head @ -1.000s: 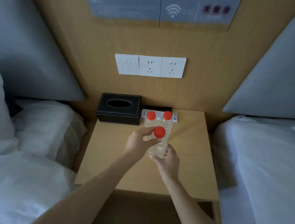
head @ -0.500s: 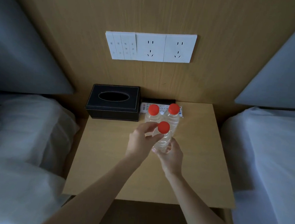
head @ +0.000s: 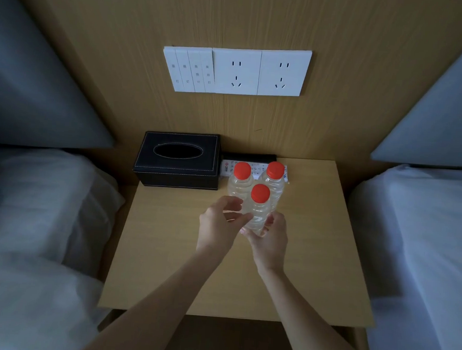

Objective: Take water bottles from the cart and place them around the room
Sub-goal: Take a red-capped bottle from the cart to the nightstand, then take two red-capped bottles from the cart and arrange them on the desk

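Three clear water bottles with red caps are on the wooden nightstand (head: 162, 266). Two stand at the back, the left one (head: 240, 185) and the right one (head: 274, 183), close together. The third bottle (head: 259, 210) is just in front of them. My right hand (head: 270, 240) grips its lower part from the right and hides its base. My left hand (head: 219, 223) is loosely curved at its left side, with the thumb tip touching the bottle and the fingers apart from it.
A black tissue box (head: 178, 159) sits at the nightstand's back left. A white remote (head: 255, 169) lies behind the bottles. Switches and sockets (head: 236, 71) are on the wood wall. White beds flank the nightstand on the left (head: 36, 214) and the right (head: 423, 245).
My left hand has loosened from the front bottle's neck and slid down beside it. The view has moved closer to the nightstand. The two back bottles stayed put.
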